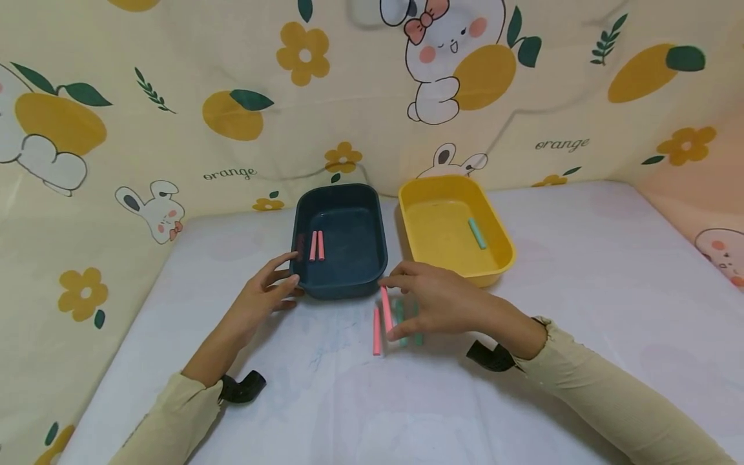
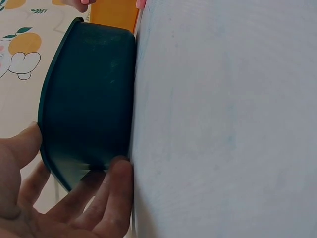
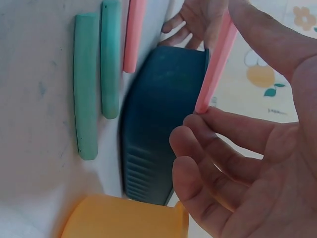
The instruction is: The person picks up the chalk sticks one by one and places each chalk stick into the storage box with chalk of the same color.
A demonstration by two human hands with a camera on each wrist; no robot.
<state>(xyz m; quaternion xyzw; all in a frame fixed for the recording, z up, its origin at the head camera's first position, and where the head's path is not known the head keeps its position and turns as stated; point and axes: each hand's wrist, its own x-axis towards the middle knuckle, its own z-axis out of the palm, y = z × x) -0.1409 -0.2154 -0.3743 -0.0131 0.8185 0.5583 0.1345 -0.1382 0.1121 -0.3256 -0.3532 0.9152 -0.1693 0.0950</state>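
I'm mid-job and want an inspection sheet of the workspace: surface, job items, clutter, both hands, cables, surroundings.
Surface: pale tabletop, faint bluish marks in front of the dark blue bin.
Job's things: dark blue bin holds two pink sticks; yellow bin holds one green stick; one loose pink stick and two loose green sticks lie on the tabletop.
Clutter: nothing seen.
Left hand: touches the dark blue bin at its near left corner.
Right hand: pinches another pink stick, raised off the tabletop.
Cables: nothing seen.
Surroundings: printed cloth with rabbits, oranges and flowers behind the bins.
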